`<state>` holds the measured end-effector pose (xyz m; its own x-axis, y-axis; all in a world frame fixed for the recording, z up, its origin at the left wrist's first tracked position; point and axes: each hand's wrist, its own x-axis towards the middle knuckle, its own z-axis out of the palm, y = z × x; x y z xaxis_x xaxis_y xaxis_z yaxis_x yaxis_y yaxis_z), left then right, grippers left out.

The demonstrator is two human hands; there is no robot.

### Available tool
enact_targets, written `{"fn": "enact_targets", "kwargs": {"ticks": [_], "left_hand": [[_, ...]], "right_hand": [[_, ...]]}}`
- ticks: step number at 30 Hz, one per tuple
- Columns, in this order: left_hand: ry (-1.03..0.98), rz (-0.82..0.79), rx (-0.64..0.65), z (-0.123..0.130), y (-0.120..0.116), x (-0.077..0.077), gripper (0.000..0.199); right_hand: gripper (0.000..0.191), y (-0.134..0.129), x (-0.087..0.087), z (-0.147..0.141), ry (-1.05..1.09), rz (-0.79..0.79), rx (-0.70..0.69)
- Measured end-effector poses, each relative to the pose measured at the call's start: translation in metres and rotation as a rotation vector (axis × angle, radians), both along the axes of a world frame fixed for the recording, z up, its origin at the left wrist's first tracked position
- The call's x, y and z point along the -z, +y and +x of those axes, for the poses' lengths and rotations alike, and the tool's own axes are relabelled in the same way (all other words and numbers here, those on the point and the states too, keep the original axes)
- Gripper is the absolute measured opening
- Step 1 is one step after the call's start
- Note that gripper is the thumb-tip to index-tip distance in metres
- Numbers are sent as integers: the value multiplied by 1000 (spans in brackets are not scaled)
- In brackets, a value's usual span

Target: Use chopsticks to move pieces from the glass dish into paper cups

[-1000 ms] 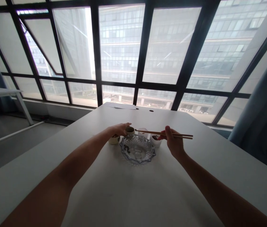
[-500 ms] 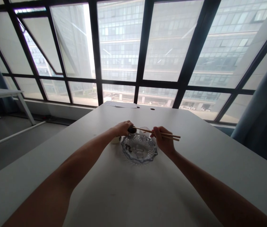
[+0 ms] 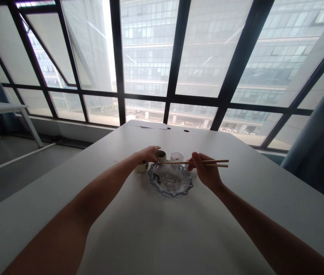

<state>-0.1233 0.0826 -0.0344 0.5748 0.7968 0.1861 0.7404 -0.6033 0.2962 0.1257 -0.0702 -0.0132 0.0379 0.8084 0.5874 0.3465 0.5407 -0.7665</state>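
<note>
My right hand (image 3: 206, 168) grips a pair of wooden chopsticks (image 3: 176, 163), their tips pointing left over the far rim of a scalloped clear glass dish (image 3: 170, 193). Several small dark pieces (image 3: 156, 178) lie at the dish's left side. Beyond the dish, my left hand (image 3: 149, 153) has its fingers at the left side and rim of a small pale cup (image 3: 161, 156) with a dark inside. This cup stands nearly upright. Another patterned pale cup (image 3: 141, 167) sits below my left wrist, partly hidden. A small clear cup (image 3: 177, 157) stands behind the chopsticks.
All this stands on a long white table (image 3: 150, 233). Papers (image 3: 147, 124) and two dark round holes lie at its far end, by the windows. A second white table (image 3: 3, 108) is at the left, and a blue curtain (image 3: 318, 133) hangs at the right.
The cup at my left hand has gone from tilted toward the dish to nearly upright. My right hand has moved slightly right, and the chopstick tips have come down and away from the cup's mouth.
</note>
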Motion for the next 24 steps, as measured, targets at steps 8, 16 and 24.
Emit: {"fn": "enact_targets", "kwargs": {"ticks": [8, 16, 24], "left_hand": [[-217, -146, -83, -40, -28, 0, 78], [-469, 14, -239, -72, -88, 43, 94], [-552, -10, -329, -65, -82, 54, 103]], "right_hand": [[53, -16, 16, -10, -148, -49, -150], [52, -21, 23, -7, -129, -62, -134], [53, -19, 37, -8, -83, -17, -67]]}}
